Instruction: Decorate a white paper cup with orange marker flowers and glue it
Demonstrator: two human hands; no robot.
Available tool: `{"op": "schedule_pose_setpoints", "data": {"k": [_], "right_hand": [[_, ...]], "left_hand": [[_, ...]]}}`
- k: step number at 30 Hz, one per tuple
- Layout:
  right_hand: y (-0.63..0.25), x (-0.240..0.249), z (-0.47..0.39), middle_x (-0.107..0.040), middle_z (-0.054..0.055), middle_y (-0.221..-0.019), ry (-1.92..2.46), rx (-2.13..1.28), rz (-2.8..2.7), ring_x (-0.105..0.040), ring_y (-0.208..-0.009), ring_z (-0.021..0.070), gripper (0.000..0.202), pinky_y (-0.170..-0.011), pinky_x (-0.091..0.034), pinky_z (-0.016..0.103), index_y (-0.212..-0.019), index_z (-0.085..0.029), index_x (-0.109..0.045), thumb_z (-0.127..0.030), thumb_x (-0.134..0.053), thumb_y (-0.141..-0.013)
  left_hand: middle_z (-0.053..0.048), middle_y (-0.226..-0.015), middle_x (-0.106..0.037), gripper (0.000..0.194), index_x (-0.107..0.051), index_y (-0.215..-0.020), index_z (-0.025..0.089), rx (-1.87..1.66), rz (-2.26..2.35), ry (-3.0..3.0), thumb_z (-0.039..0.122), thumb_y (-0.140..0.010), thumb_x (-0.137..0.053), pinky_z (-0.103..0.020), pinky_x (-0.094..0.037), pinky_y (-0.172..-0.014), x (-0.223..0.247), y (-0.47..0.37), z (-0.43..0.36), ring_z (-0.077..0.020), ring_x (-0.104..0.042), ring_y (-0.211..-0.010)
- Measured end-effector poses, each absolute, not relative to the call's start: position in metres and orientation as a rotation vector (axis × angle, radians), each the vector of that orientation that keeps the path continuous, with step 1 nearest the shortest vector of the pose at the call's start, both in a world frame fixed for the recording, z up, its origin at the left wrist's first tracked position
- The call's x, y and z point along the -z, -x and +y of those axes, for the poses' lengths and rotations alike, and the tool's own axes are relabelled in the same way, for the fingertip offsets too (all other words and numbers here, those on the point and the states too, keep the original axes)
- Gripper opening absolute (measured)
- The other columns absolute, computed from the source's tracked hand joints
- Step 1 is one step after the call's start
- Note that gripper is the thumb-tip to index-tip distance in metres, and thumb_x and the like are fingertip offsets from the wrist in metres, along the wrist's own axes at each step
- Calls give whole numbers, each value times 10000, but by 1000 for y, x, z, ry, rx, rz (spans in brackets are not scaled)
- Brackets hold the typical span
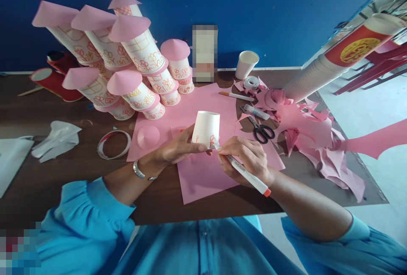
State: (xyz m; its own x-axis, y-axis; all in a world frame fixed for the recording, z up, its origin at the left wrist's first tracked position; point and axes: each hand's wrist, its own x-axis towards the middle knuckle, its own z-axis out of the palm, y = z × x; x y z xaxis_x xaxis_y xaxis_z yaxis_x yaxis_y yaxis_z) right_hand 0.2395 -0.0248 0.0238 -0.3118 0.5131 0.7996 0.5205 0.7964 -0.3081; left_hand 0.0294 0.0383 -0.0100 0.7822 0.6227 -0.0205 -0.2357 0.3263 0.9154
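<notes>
My left hand (181,145) grips a white paper cup (206,126) by its side and lower edge, above pink paper. The cup's wide end faces down or up; I cannot tell which. Red-orange flower lines show near its lower edge. In my right hand (246,158) is a white marker (249,175) with an orange end, its tip against or very close to the cup's drawn part. Pink paper sheets (203,184) lie beneath both hands. A small pink paper cone (148,137) rests on the paper left of my left hand.
Decorated cup towers with pink cone roofs (129,27) stand at the back left. A tape roll (113,144) lies left. Scissors (263,132), an orange-capped marker (237,95) and pink scraps (308,126) lie right. A tall cup stack (313,76) and a single cup (246,65) stand behind.
</notes>
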Motion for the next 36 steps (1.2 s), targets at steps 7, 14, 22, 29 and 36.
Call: {"op": "schedule_pose_setpoints", "data": {"k": [7,14,22,29,36], "right_hand": [[-239,-24,-24,-688,-7,-737,770,-6,-1969,-701,-633,142,185,-577,-565,249,-990,-208,-580,-54,-628,-899],[-239,-23,-24,-679,-8,-717,771,-16,-1957,-679,-604,138,194,-558,-549,248,-968,-207,-573,-40,-628,-887],[-240,-24,-23,-675,-28,-700,815,2,-1941,-668,-576,131,188,-544,-534,241,-946,-216,-578,-44,-625,-888],[-239,-27,-23,-693,-23,-707,840,15,-1938,-666,-574,123,214,-537,-529,238,-950,-218,-564,-21,-616,-884],[-240,-26,-23,-690,-16,-707,836,24,-1941,-661,-573,124,199,-531,-524,247,-946,-213,-564,-26,-604,-893]], "left_hand": [[-104,-1080,-712,430,-650,-1231,175,-592,393,-1099,317,-852,-795,-346,-560,-841,11,-29,38,-211,-677,-933],[-92,-1086,-702,440,-634,-1248,204,-604,404,-1083,296,-850,-796,-378,-563,-880,16,-28,39,-221,-674,-965],[-95,-1081,-691,404,-647,-1202,191,-613,407,-1085,312,-846,-796,-369,-567,-870,14,-30,39,-223,-662,-976],[-94,-1102,-692,422,-632,-1226,202,-605,416,-1079,293,-846,-794,-360,-563,-864,14,-29,39,-219,-658,-983],[-102,-1118,-696,408,-643,-1227,195,-612,376,-1084,296,-859,-787,-340,-566,-848,16,-29,40,-211,-668,-970]]}}
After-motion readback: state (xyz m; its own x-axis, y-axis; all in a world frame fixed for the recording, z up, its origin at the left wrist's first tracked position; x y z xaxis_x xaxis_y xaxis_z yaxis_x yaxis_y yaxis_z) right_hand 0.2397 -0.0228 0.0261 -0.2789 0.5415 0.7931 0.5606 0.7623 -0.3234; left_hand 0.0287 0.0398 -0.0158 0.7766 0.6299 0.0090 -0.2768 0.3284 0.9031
